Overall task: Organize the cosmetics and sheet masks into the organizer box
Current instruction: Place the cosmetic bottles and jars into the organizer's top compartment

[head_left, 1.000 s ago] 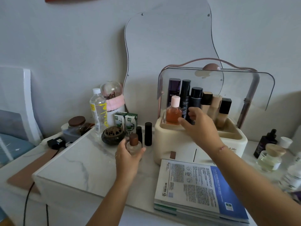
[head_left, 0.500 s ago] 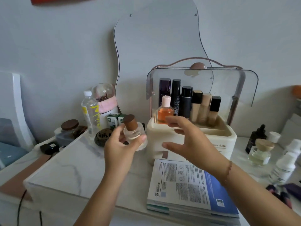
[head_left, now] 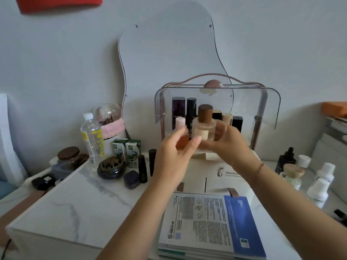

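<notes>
A clear round bottle with a brown cap (head_left: 204,128) is held upright in the air, just in front of the cream organizer box (head_left: 212,177). My left hand (head_left: 174,152) grips its lower left side with thumb and fingers. My right hand (head_left: 227,143) curls round its right side. Behind it in the box stand an orange bottle with a pink cap (head_left: 180,121), tall dark bottles (head_left: 178,111) and foundation bottles, partly hidden. The clear lid (head_left: 266,109) is raised. A stack of sheet masks (head_left: 212,222) lies in front of the box.
Left of the box stand two black lipstick tubes (head_left: 142,168), a dark compact (head_left: 132,179), an incense burner (head_left: 111,167), green cartons (head_left: 131,149) and a water bottle (head_left: 92,139). To the right are a black dropper bottle (head_left: 285,160), a wood-capped bottle (head_left: 293,177) and white bottles (head_left: 319,188).
My left hand lifted the brown-capped bottle off the table and carried it right and up to the box. My right hand left the bottles in the box and closed on it.
</notes>
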